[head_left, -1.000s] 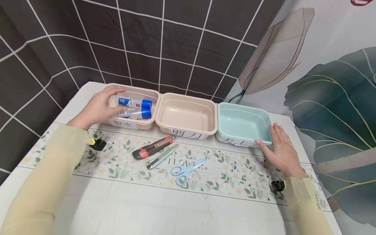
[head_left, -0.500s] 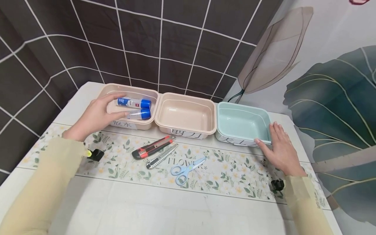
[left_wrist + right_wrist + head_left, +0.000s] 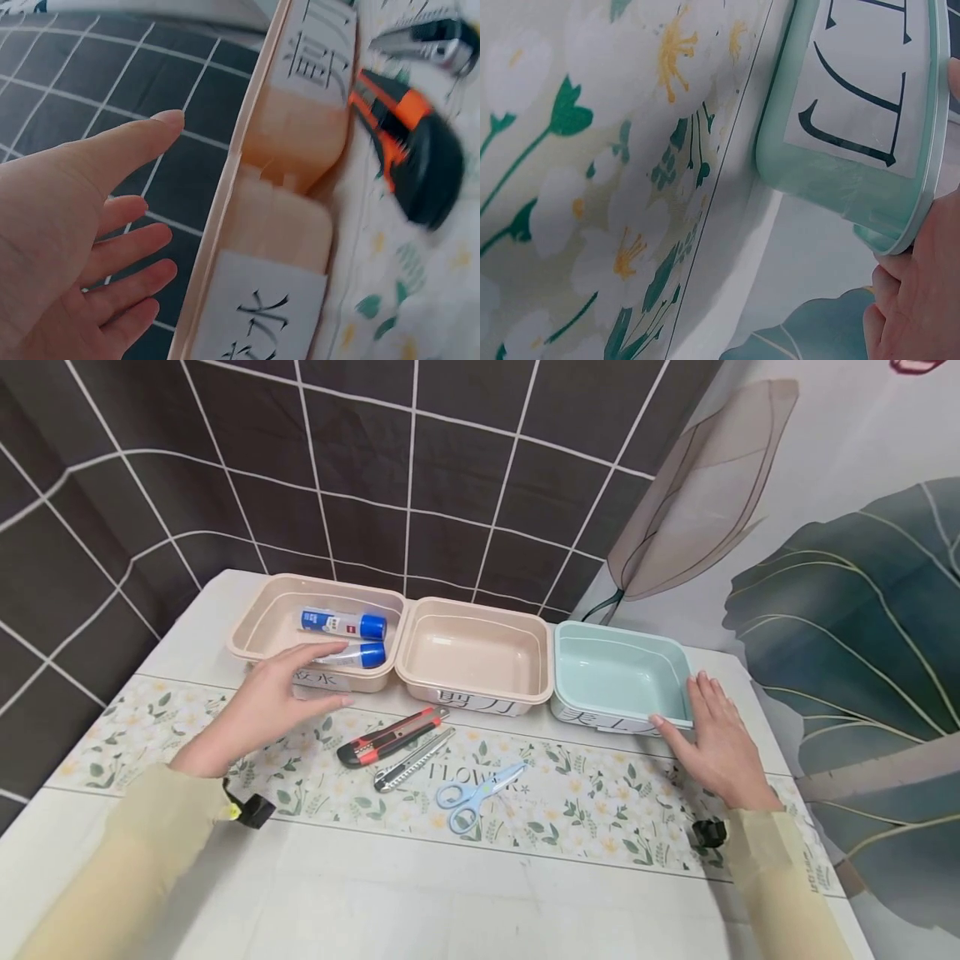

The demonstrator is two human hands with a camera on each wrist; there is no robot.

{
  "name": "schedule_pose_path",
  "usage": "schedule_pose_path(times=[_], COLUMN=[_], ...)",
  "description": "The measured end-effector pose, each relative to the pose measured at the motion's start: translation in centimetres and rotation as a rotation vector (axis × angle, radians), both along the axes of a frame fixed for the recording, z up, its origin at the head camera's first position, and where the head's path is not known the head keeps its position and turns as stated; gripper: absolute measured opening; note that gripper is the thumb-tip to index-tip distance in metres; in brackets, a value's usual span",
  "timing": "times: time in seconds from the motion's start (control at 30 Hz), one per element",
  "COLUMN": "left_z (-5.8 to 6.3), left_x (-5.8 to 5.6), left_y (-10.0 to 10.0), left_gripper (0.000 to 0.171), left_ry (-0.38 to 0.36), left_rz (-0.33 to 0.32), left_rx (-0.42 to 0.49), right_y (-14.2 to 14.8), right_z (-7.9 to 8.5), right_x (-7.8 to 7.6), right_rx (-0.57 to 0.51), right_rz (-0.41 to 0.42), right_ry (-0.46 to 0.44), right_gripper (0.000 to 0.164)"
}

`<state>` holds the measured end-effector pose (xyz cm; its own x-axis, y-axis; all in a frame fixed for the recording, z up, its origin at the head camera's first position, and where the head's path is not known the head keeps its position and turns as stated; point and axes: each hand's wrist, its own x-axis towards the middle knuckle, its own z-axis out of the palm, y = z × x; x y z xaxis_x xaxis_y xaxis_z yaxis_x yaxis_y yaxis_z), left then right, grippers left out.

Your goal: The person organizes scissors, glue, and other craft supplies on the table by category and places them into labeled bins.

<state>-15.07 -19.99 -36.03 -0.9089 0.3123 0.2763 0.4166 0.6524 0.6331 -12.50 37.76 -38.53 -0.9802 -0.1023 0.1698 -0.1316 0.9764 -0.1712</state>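
My left hand [image 3: 270,706] hovers at the front of the left beige bin [image 3: 251,635], fingers apart and nothing held. In that bin lie two glue bottles with blue caps, a rear one [image 3: 341,623] and a front one [image 3: 360,654] partly hidden by my fingers. On the cloth in front lie a red-and-black utility knife [image 3: 390,737], a slimmer utility knife [image 3: 412,762] with a black end, and light blue scissors [image 3: 476,797]. My right hand [image 3: 716,747] rests against the right corner of the teal bin [image 3: 622,672], its fingers straight.
Between the outer bins stands a middle beige bin [image 3: 476,652], side by side with them. Handwritten labels are on the bins' fronts. A flower-print runner [image 3: 585,810] crosses the white table [image 3: 390,893]. Behind hangs a dark checked curtain [image 3: 360,468].
My left hand has drawn back from over the left bin towards its front rim and slightly right, uncovering more of the bin's inside. The right hand has stayed still.
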Motion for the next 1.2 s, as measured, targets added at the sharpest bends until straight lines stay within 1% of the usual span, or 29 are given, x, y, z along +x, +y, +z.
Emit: schedule_pose_path(times=[0.17,0.37,0.6,0.7,0.83,0.93,1.1,1.2], left_z=[-0.5,-1.3,-2.3,-2.6,-3.0,-3.3,-4.1,-4.2], left_x=[1.3,2.7,3.8,4.3,4.7,4.7,4.7,4.8], left_y=[0.9,1.8,2.5,2.7,2.8,2.9,3.2,3.5], left_gripper=[0.07,0.068,0.072,0.073,0.073,0.074,0.075,0.075], left_ry=[-0.033,-0.029,-0.104,-0.127,-0.149,-0.155,-0.134,-0.128], left_rz=[-0.011,-0.026,-0.027,-0.043,-0.086,-0.103,-0.128,-0.137], left_rx=[-0.004,0.002,-0.024,-0.043,-0.073,-0.088,-0.095,-0.09], right_y=[0.1,0.2,0.2,0.1,0.1,0.1,0.0,0.0], right_z=[-0.1,-0.1,-0.1,-0.1,-0.1,-0.1,-0.1,-0.1], right_x=[0.1,0.2,0.2,0.2,0.2,0.1,0.1,0.0], right_rx=[-0.001,-0.005,-0.003,-0.001,-0.001,-0.001,-0.002,-0.001], right_rz=[0.001,0.001,-0.002,-0.001,-0.003,-0.005,-0.007,-0.008], right_ry=[0.001,0.0,0.001,-0.001,-0.004,-0.004,-0.004,-0.005], right_gripper=[0.087,0.087,0.087,0.087,0.087,0.087,0.087,0.087])
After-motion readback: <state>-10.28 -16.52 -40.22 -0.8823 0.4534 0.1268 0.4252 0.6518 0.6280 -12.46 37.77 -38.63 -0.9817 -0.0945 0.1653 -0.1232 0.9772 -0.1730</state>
